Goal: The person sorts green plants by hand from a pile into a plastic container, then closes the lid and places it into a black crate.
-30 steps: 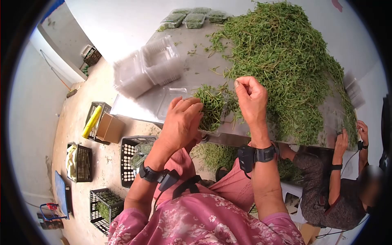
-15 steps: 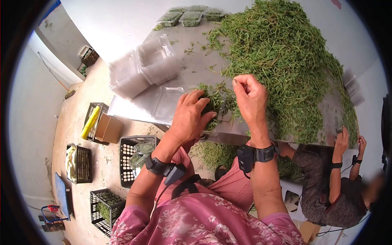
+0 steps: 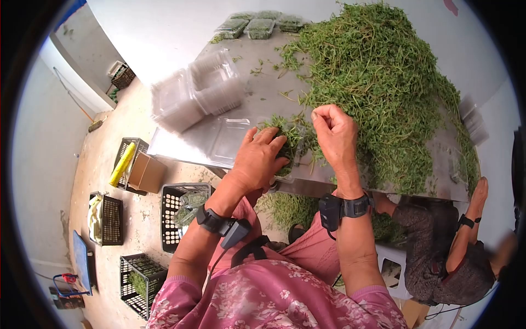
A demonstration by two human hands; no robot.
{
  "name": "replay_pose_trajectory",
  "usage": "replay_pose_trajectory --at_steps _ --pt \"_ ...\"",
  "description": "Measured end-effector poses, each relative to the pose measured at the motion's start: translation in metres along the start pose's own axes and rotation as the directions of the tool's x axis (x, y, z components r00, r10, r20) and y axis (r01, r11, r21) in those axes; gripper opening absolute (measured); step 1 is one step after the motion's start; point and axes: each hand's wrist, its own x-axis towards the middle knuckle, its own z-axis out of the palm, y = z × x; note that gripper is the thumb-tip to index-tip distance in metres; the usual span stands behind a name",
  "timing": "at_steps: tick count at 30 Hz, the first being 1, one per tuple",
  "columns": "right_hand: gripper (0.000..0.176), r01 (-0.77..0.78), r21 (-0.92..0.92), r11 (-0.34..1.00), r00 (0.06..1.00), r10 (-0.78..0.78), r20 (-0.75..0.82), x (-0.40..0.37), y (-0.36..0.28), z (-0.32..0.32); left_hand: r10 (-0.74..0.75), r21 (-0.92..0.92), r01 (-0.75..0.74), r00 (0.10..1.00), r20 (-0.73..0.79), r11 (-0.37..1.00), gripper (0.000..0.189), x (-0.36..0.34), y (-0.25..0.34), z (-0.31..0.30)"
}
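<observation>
My left hand lies with its fingers apart over leafy green stems in a clear plastic container, and partly covers it. The container's open lid lies flat to the left on the metal table. My right hand is closed, thumb against the curled fingers, just right of the container. Whatever it may hold is hidden. Close behind it rises a large heap of the same greens.
Stacked empty clear containers stand on the table at left; filled ones sit at the back. Black crates and a cardboard box are on the floor. A co-worker's hand is at the far right.
My left hand has shifted slightly to the left over the container. My right hand stays almost still. The co-worker's hands have moved away from the table edge, to the right.
</observation>
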Motion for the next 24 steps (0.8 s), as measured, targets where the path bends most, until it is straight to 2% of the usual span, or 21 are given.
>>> replay_pose_trajectory --at_steps 9,12,15,18,21,24 --pt "0.005 0.002 -0.085 0.996 0.998 0.003 0.059 -0.002 0.001 0.006 -0.037 0.009 0.036 0.996 0.079 0.999 0.050 0.001 -0.001 0.000" --pt "0.005 0.065 -0.107 0.992 0.996 -0.058 0.068 -0.004 0.007 0.011 -0.048 0.007 0.047 0.995 0.083 0.999 0.050 0.002 -0.002 -0.001" --pt "0.005 0.093 -0.119 0.989 0.993 -0.083 0.085 -0.005 0.007 0.014 -0.046 -0.013 0.047 0.996 0.072 0.999 0.050 0.003 -0.004 0.001" --pt "0.005 0.058 -0.114 0.992 0.994 -0.047 0.097 -0.007 0.007 0.017 -0.049 -0.023 0.052 0.995 0.082 0.998 0.049 0.003 -0.006 0.002" --pt "0.006 0.055 -0.164 0.985 0.995 -0.040 0.093 -0.007 0.007 0.019 -0.037 0.006 0.037 0.998 0.060 0.999 0.048 0.003 -0.007 0.005" --pt "0.007 0.021 -0.134 0.991 0.994 -0.006 0.111 -0.007 0.014 0.022 -0.025 -0.003 0.025 1.000 0.002 1.000 0.047 0.002 -0.009 0.012"
